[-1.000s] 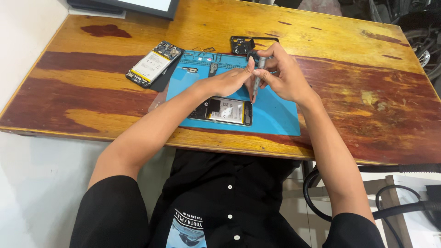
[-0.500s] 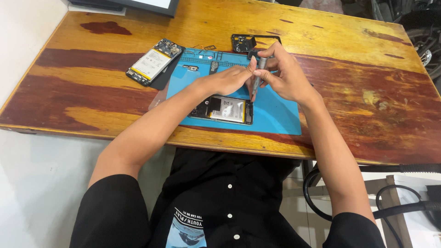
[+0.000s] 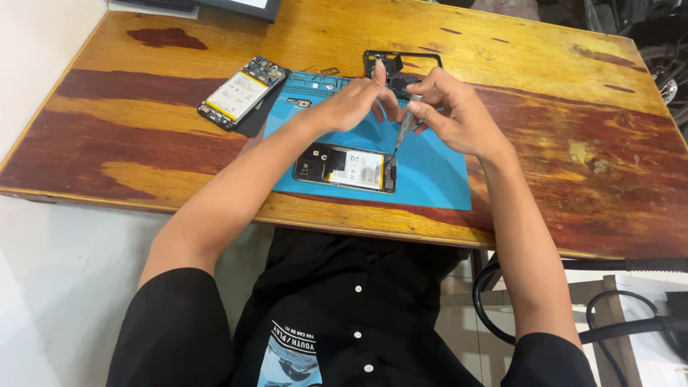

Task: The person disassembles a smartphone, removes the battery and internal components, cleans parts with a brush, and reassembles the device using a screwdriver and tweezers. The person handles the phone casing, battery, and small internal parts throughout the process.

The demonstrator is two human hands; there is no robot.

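Observation:
An opened phone (image 3: 345, 167) with its battery showing lies flat on a blue work mat (image 3: 437, 179). My right hand (image 3: 455, 115) grips a thin silver screwdriver (image 3: 404, 130), tilted so its tip points down at the phone's right end. My left hand (image 3: 355, 104) hovers just left of the tool, its fingertips meeting the right hand's near the handle top. What the left fingers pinch, if anything, is hidden.
A second opened phone (image 3: 242, 92) lies at the mat's upper left on the wooden table (image 3: 588, 143). A black phone frame (image 3: 395, 63) rests behind the hands. Small parts sit on the mat's top edge (image 3: 299, 102). Black cables (image 3: 631, 326) hang at lower right.
Both hands stay over the mat; the screwdriver tip has dropped closer to the right end of the phone.

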